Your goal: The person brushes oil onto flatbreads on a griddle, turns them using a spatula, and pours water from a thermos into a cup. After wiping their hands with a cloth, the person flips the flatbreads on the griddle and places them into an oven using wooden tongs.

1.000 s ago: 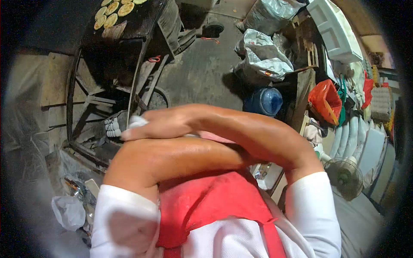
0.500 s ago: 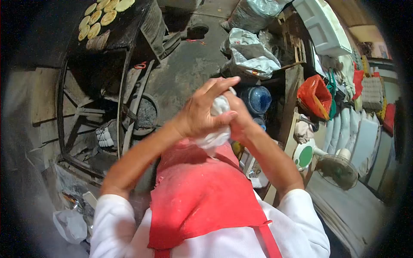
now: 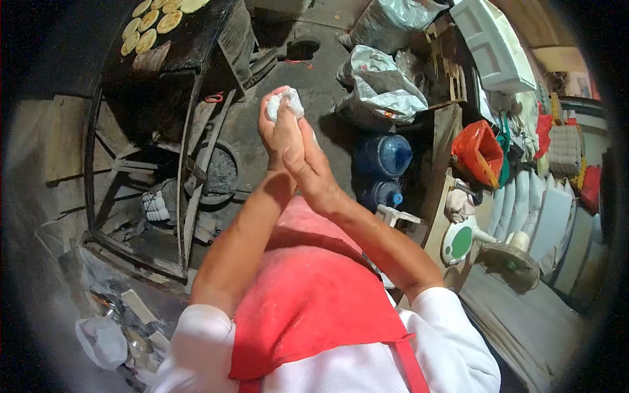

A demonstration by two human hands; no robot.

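Observation:
In front of my body my two hands are pressed together, pointing away from me. My left hand (image 3: 276,134) is closed on a crumpled white cloth (image 3: 288,105), which shows at its fingertips; whether it is fabric or paper is hard to make out. Along the side of the left hand lies my right hand (image 3: 313,173), its fingers stretched out and its thumb across the left hand near the wrist. Some of its fingers are hidden. Below the hands hangs a red apron (image 3: 321,295) with pale dust on it.
Flat round breads (image 3: 157,23) lie on a dark griddle (image 3: 187,46) upper left, above a metal frame. A bucket (image 3: 226,173) stands beside it. To the right are blue water bottles (image 3: 386,157), sacks (image 3: 380,85), an orange bag (image 3: 478,154) and a fan (image 3: 511,265).
Both hands have moved forward and slightly left, away from the apron. The cloth, earlier bunched between the palms and hanging down, now sits at the left fingertips.

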